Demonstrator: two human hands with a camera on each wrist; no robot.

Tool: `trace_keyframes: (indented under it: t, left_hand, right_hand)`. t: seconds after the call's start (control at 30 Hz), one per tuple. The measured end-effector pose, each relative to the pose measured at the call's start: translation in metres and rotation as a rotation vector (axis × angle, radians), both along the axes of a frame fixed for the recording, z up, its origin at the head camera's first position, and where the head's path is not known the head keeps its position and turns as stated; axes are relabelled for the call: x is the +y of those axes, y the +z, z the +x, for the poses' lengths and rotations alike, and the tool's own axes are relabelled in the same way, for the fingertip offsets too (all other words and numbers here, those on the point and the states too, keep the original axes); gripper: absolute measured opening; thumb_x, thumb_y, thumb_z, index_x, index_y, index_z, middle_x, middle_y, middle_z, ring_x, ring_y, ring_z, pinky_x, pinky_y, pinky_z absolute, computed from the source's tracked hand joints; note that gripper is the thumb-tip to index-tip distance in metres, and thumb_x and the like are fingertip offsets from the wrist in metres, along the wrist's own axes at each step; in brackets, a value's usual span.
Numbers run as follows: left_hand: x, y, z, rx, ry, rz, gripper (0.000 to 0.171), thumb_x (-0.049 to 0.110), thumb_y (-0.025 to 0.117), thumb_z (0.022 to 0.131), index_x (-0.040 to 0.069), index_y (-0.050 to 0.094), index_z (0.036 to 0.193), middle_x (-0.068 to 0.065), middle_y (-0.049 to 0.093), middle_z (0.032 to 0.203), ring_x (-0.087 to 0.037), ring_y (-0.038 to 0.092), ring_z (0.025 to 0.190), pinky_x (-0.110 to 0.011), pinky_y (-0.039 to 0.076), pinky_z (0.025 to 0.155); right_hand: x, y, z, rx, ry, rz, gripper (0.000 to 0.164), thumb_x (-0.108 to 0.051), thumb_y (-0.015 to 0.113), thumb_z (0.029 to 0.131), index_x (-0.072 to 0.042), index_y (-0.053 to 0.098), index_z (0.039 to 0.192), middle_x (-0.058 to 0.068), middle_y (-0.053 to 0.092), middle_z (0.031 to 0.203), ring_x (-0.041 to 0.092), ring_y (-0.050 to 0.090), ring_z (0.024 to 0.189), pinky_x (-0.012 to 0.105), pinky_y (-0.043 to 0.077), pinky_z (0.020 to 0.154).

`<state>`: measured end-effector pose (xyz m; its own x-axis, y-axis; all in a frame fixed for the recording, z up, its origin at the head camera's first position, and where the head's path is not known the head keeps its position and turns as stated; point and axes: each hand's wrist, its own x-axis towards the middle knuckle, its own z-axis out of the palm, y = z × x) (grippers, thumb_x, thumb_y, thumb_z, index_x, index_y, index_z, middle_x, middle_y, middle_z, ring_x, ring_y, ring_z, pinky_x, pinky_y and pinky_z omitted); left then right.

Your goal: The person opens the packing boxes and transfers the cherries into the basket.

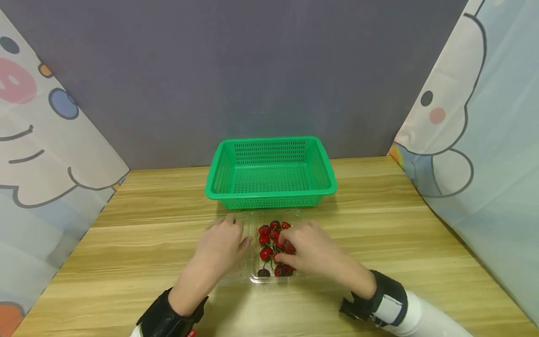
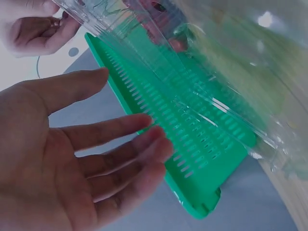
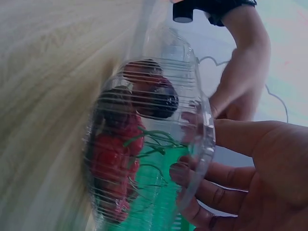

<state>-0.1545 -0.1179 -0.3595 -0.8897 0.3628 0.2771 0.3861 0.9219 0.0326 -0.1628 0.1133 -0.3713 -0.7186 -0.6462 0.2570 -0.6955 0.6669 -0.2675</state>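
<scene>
A clear plastic box [image 1: 264,280] of red and dark cherries [image 1: 265,253] with green stems lies on the table, its clear lid [image 1: 241,272] folded out to the left. My right hand [image 1: 313,248] reaches over the box's right side, fingertips down among the cherries. In the right wrist view, the thumb and fingers are spread apart over the rim, close to the stems [image 3: 153,137]. Over the lid hovers my left hand [image 1: 221,243], thumb toward the box. The left wrist view has its fingers [image 2: 108,132] loosely extended with nothing held.
Just behind the box stands a green perforated plastic basket [image 1: 269,193] with nothing in it. The wooden table [image 1: 147,234] meets a grey wall [image 1: 269,70] at the back. Cartoon-printed curtains [image 1: 497,140] hang at both sides.
</scene>
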Motion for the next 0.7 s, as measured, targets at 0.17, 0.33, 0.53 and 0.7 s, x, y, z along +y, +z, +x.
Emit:
trace_keyframes:
  t: [0.17, 0.33, 0.53, 0.7]
  left_hand:
    - [0.006, -0.003, -0.012, 0.083, -0.053, 0.072, 0.03, 0.025, 0.082, 0.089, -0.002, 0.071, 0.098, -0.013, 0.063, 0.09, -0.03, 0.065, 0.08, -0.042, 0.058, 0.061]
    - [0.01, -0.002, -0.02, 0.057, -0.06, 0.065, 0.029, 0.026, 0.08, 0.091, 0.001, 0.072, 0.103, -0.012, 0.065, 0.094, -0.03, 0.066, 0.083, -0.043, 0.058, 0.063]
    - [0.01, -0.002, -0.023, 0.011, -0.052, 0.057, 0.03, 0.03, 0.079, 0.092, 0.003, 0.072, 0.105, -0.011, 0.065, 0.096, -0.029, 0.066, 0.084, -0.043, 0.058, 0.059]
    - [0.009, -0.002, -0.024, -0.016, -0.07, 0.054, 0.03, 0.031, 0.078, 0.093, 0.004, 0.073, 0.107, -0.009, 0.065, 0.096, -0.028, 0.066, 0.085, -0.043, 0.058, 0.06]
  right_hand:
    - [-0.004, -0.003, 0.001, -0.046, -0.005, 0.043, 0.017, -0.028, 0.086, 0.085, -0.017, 0.073, 0.084, -0.012, 0.064, 0.071, 0.003, 0.054, 0.064, 0.042, 0.049, 0.073]
    - [-0.008, -0.009, 0.0, -0.066, -0.025, 0.07, 0.015, -0.028, 0.083, 0.087, -0.018, 0.072, 0.081, -0.015, 0.062, 0.068, 0.002, 0.052, 0.063, 0.037, 0.045, 0.071]
    - [-0.012, -0.015, -0.003, -0.055, -0.043, 0.034, 0.015, -0.025, 0.082, 0.089, -0.014, 0.073, 0.083, -0.009, 0.064, 0.069, 0.002, 0.053, 0.06, 0.033, 0.046, 0.067]
    - [-0.012, -0.017, -0.007, -0.107, -0.021, -0.053, 0.012, -0.016, 0.081, 0.089, -0.008, 0.073, 0.087, -0.003, 0.067, 0.072, 0.0, 0.053, 0.057, 0.022, 0.049, 0.058]
